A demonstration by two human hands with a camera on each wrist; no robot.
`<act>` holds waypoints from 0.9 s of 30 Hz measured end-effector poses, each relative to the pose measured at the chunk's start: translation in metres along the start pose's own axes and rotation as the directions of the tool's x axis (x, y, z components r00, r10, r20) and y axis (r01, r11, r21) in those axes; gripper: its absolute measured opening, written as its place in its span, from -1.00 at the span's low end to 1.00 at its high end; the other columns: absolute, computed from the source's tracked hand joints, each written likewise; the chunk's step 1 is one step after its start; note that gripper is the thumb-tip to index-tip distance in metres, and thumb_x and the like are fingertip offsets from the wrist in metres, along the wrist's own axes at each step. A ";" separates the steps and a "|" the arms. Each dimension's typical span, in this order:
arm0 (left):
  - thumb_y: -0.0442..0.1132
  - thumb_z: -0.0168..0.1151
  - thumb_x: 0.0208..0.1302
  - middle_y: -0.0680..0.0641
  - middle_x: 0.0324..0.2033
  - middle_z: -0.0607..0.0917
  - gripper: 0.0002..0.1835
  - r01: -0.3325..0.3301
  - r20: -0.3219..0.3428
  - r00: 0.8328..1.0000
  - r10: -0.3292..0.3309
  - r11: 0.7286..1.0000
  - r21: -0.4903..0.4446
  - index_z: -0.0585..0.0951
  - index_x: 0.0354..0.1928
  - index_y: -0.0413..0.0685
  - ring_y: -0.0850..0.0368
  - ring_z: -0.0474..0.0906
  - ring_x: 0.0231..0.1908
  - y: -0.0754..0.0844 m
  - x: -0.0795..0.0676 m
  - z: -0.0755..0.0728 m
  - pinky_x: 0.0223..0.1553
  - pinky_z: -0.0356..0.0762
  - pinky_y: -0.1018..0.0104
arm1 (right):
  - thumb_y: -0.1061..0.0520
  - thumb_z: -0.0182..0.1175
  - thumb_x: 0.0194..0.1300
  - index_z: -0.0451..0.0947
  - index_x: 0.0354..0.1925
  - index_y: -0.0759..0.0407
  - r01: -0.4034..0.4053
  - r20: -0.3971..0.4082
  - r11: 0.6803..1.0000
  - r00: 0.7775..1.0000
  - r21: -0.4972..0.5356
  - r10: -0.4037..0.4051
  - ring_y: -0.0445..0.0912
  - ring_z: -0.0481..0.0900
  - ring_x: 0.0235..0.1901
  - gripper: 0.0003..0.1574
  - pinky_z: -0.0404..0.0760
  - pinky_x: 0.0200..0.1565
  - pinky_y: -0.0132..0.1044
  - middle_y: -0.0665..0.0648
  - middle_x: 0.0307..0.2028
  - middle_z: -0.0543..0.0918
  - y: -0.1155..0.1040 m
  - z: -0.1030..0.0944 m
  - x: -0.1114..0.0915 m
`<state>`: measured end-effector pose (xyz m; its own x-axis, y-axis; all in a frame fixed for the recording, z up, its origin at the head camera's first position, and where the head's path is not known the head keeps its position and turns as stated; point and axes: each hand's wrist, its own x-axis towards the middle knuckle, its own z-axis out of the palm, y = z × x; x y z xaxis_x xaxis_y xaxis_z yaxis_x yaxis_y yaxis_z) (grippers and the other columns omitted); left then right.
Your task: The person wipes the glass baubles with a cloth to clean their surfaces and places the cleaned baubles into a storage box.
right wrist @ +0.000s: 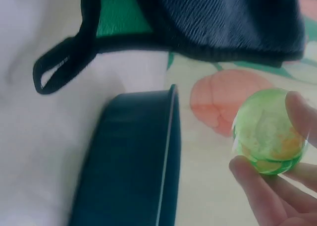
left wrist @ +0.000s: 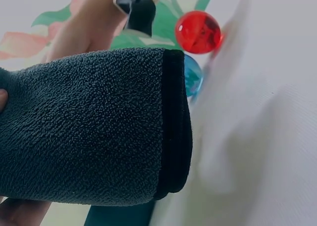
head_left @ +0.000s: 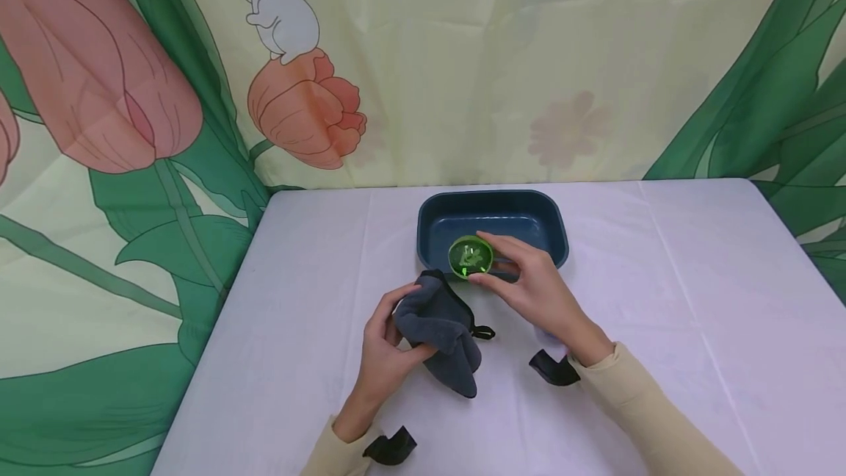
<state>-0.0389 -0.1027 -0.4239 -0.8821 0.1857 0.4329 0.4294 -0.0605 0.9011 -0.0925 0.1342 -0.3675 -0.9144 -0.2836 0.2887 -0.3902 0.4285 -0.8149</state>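
My right hand (head_left: 532, 278) pinches a clear green ball (head_left: 471, 256) between thumb and fingertips, overlapping the near rim of the dark blue tray (head_left: 426, 230) in the head view. The right wrist view shows the same see-through ball (right wrist: 270, 129) beside the tray wall (right wrist: 124, 156). Lower left, my left hand (head_left: 386, 351) grips a folded grey-blue cloth (head_left: 436, 325) with black edging and a small hanging loop (head_left: 485, 332). In the left wrist view the fluffy cloth (left wrist: 89, 127) fills much of the picture and covers most of that hand.
A red ball (left wrist: 199, 31) and a blue ball (left wrist: 193, 76), partly behind the cloth, lie on the white-covered table (head_left: 661, 300). A printed curtain (head_left: 449, 65) with tulips hangs behind the table's far edge. A black band (head_left: 555, 369) stands out from my right wrist.
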 end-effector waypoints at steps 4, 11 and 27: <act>-0.67 0.40 -0.05 -0.31 0.21 0.47 -0.22 0.013 0.004 1.000 -0.013 1.000 0.005 0.39 0.29 -0.29 0.10 0.58 0.13 0.000 -0.003 -0.002 0.14 0.57 0.31 | 0.15 0.47 0.12 0.42 0.33 0.24 -0.021 0.013 0.999 1.000 -0.030 0.022 0.03 0.63 0.10 -0.16 0.68 0.01 -0.17 0.21 0.23 0.55 0.008 0.007 0.008; -0.66 0.40 -0.03 -0.30 0.21 0.46 -0.21 0.012 0.002 1.000 -0.012 1.000 0.004 0.38 0.31 -0.28 0.11 0.56 0.15 -0.003 -0.007 -0.004 0.16 0.56 0.34 | 0.11 0.47 0.14 0.43 0.32 0.29 -0.045 0.006 0.992 0.999 -0.114 0.046 0.06 0.64 0.08 -0.17 0.69 0.00 -0.12 0.26 0.20 0.57 0.018 0.019 0.020; -0.63 0.42 -0.03 -0.28 0.24 0.47 -0.21 0.052 0.018 0.998 -0.053 0.999 0.010 0.40 0.31 -0.21 0.10 0.57 0.15 -0.005 -0.010 -0.001 0.18 0.54 0.35 | 0.00 0.46 0.17 0.46 0.27 0.34 -0.165 0.002 0.968 0.986 -0.188 0.169 0.11 0.68 -0.03 -0.19 0.72 -0.07 -0.08 0.34 0.13 0.60 0.039 0.038 0.037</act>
<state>-0.0322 -0.1055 -0.4328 -0.8998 0.2066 0.3843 0.3845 -0.0408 0.9222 -0.1375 0.1078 -0.4075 -0.9669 -0.2089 0.1462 -0.2468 0.6227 -0.7425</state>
